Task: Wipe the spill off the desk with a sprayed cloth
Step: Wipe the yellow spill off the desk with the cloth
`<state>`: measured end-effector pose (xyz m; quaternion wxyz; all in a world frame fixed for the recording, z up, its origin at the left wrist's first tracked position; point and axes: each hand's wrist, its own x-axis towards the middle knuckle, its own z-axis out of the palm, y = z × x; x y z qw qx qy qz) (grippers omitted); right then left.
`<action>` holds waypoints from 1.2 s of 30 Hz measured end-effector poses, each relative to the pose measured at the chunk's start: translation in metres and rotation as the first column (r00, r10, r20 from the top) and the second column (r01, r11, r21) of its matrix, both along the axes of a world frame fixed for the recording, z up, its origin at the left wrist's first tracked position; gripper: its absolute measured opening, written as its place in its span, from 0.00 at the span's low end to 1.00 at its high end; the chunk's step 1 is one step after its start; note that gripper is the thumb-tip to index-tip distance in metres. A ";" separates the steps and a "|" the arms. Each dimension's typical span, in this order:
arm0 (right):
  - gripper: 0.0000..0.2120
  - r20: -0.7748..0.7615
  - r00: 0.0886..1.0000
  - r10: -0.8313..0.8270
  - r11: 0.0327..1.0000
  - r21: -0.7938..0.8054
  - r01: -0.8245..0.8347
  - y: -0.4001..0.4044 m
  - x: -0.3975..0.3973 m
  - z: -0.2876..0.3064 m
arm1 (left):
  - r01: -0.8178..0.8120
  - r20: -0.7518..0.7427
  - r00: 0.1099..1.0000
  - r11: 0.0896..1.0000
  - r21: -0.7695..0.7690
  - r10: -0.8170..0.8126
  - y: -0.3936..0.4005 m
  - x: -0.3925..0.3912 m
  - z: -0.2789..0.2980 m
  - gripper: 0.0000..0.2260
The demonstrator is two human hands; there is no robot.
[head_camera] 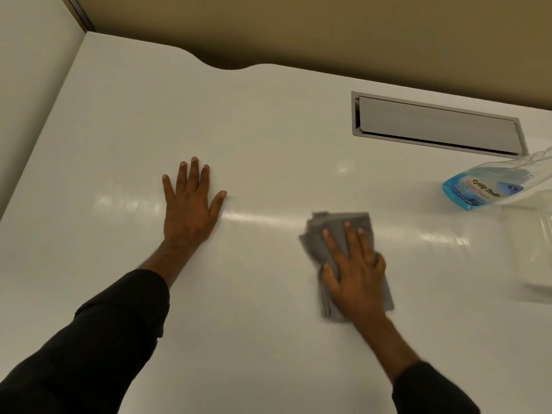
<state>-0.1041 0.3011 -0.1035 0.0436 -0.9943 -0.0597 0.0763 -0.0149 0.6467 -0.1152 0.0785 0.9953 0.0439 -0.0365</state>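
A folded grey cloth lies on the white desk, right of centre. My right hand presses flat on the cloth with straight fingers; the cloth looks blurred. My left hand rests flat on the bare desk to the left, fingers spread. A spray bottle of blue glass cleaner lies at the right edge of the view, partly cut off. I cannot make out any spill on the glossy surface.
A grey cable hatch is set into the desk at the back right. A white blurred object sits at the right edge. A tan wall runs behind the desk, and a pale partition stands at the left.
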 end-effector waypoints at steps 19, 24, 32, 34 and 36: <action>0.36 0.029 0.873 0.486 0.865 0.124 -0.486 0.075 -0.081 -0.012 | 0.007 0.061 0.998 0.996 -0.086 -0.002 0.001 0.003 -0.003 0.24; 0.34 0.004 0.961 0.278 0.958 0.075 -0.277 -0.006 -0.057 -0.002 | 0.004 0.067 0.998 0.997 -0.076 0.001 0.002 0.002 -0.003 0.27; 0.33 -0.031 0.998 -0.056 0.998 -0.045 0.054 -0.044 0.085 0.010 | 0.005 0.070 0.998 0.998 -0.068 0.000 0.002 0.002 -0.006 0.28; 0.33 -0.023 0.997 -0.079 0.996 -0.047 0.078 -0.025 0.120 0.011 | 0.005 0.072 0.997 0.998 -0.068 0.000 0.003 0.002 -0.007 0.28; 0.32 -0.019 0.999 -0.045 0.998 -0.035 0.045 0.005 0.143 0.011 | 0.001 0.072 0.997 0.997 -0.071 0.004 0.004 0.002 -0.007 0.27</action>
